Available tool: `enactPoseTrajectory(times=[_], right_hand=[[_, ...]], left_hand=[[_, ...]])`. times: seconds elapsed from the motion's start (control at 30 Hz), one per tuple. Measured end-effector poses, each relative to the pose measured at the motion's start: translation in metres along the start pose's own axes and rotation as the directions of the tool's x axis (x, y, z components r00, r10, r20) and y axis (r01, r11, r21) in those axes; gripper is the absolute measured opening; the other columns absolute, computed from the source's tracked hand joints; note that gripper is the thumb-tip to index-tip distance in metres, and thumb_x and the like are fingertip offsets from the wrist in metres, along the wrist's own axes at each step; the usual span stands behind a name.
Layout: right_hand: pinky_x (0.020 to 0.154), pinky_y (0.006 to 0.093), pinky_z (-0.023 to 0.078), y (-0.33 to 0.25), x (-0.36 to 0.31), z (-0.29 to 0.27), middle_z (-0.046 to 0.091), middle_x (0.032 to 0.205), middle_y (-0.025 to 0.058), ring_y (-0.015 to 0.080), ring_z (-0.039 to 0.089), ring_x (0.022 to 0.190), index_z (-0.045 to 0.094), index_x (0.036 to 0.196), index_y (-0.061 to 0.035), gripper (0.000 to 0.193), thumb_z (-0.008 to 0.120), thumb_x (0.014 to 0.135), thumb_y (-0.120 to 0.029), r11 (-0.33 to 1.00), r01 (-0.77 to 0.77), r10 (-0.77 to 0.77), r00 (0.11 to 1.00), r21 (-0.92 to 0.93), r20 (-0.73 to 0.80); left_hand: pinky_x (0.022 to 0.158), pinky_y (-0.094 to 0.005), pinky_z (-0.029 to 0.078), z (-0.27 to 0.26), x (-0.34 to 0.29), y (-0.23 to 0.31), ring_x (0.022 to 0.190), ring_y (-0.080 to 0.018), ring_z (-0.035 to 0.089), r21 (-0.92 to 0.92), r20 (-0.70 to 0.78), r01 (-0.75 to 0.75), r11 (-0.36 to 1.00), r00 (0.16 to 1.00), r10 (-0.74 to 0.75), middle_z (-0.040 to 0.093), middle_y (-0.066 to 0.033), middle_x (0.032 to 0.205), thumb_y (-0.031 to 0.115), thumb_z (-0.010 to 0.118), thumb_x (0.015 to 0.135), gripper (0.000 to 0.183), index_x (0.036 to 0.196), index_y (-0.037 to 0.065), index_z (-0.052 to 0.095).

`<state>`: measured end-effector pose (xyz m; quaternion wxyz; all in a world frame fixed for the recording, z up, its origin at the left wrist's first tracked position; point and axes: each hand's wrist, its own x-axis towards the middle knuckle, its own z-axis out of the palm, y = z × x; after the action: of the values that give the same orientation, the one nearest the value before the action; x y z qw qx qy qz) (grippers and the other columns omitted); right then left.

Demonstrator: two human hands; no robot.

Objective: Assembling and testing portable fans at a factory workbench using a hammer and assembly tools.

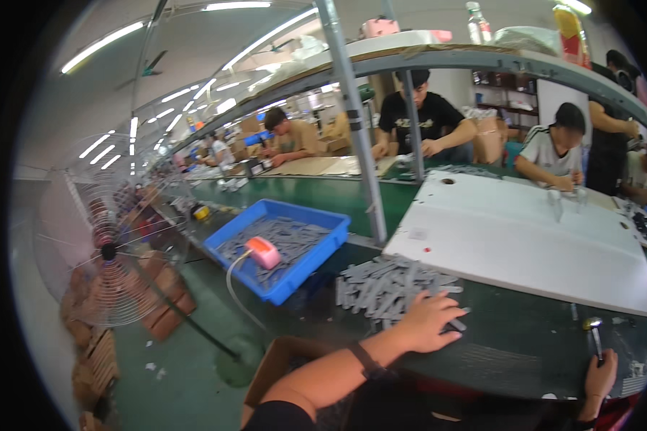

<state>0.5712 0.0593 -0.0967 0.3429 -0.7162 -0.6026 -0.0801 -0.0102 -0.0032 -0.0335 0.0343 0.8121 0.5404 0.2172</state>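
My left hand (433, 322) lies at the right side of a heap of grey plastic strips (381, 286) on the dark green table (507, 352). Its fingers are spread, and the fingertips reach the edge of the heap; whether a strip is under the palm is hidden. At the lower right, my right hand (601, 373) is wrapped around the handle of what looks like a small hammer (593, 329). Its shiny silver and yellowish head points up and away from me. A few thin, pale pieces (636, 373) lie to the right of that hand.
A blue tray (323, 253) of grey strips holds a pink-and-orange corded device (263, 252). Beyond my hands lies a large white board (525, 237). A metal post (356, 122) supports the overhead shelf. At left stand a wire-guarded fan (108, 251) and cartons. Several people work across the table.
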Motion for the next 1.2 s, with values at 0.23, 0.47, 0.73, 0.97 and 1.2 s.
enactPoseTrajectory(times=[0.23,0.47,0.73,0.97,1.2], right_hand=[[0.092,0.0485,0.051,0.039,0.009,0.022,0.059,0.107,0.0171,0.0402,0.064,0.101,0.059,0.111,-0.0005,0.014,0.067,0.102,-0.008,0.997,0.004,-0.008,0.999,0.073,0.050],[0.087,0.0483,0.052,0.017,-0.001,-0.002,0.062,0.104,0.0191,0.0405,0.064,0.095,0.063,0.106,0.0006,0.015,0.070,0.098,-0.011,0.999,0.013,-0.014,1.000,0.044,0.018],[0.084,0.0504,0.057,-0.057,-0.010,-0.024,0.071,0.102,0.0139,0.0395,0.072,0.097,0.074,0.102,-0.0075,0.020,0.077,0.091,-0.024,0.998,-0.046,0.046,0.999,-0.040,-0.011],[0.086,0.0491,0.058,-0.050,-0.009,-0.036,0.071,0.101,0.0119,0.0376,0.072,0.099,0.074,0.101,-0.0081,0.020,0.078,0.091,-0.025,0.998,-0.052,0.050,0.998,-0.042,-0.035],[0.086,0.0488,0.058,-0.055,-0.008,-0.035,0.071,0.101,0.0117,0.0369,0.072,0.099,0.074,0.101,-0.0080,0.020,0.079,0.091,-0.025,0.996,-0.078,0.077,0.997,-0.046,-0.017]], left_hand=[[0.122,-0.0590,0.035,0.029,-0.026,0.001,0.151,-0.0356,0.056,-0.137,-0.244,0.095,0.986,0.962,-0.126,0.076,-0.0069,0.134,0.030,0.076,0.104,0.031,0.131,0.014,0.078],[0.109,-0.0558,0.043,0.028,-0.019,0.006,0.139,-0.0338,0.064,-0.111,-0.306,0.088,0.990,0.945,-0.118,0.080,-0.0024,0.121,0.028,0.084,0.096,0.023,0.115,0.015,0.082],[0.109,-0.0548,0.040,0.025,-0.034,-0.008,0.134,-0.0332,0.064,0.073,-0.506,0.213,0.974,0.850,-0.148,0.078,0.0010,0.121,0.015,0.085,0.088,0.012,0.098,0.021,0.081],[0.112,-0.0560,0.037,0.022,-0.022,0.011,0.140,-0.0355,0.059,0.119,-0.515,0.224,0.967,0.847,-0.133,0.071,-0.0033,0.136,0.019,0.087,0.087,0.022,0.109,0.020,0.081],[0.105,-0.0573,0.038,0.030,0.015,0.035,0.131,-0.0340,0.060,0.066,-0.442,0.364,0.929,0.846,-0.300,0.068,-0.0096,0.138,0.033,0.094,0.085,0.073,0.151,0.021,0.065]])
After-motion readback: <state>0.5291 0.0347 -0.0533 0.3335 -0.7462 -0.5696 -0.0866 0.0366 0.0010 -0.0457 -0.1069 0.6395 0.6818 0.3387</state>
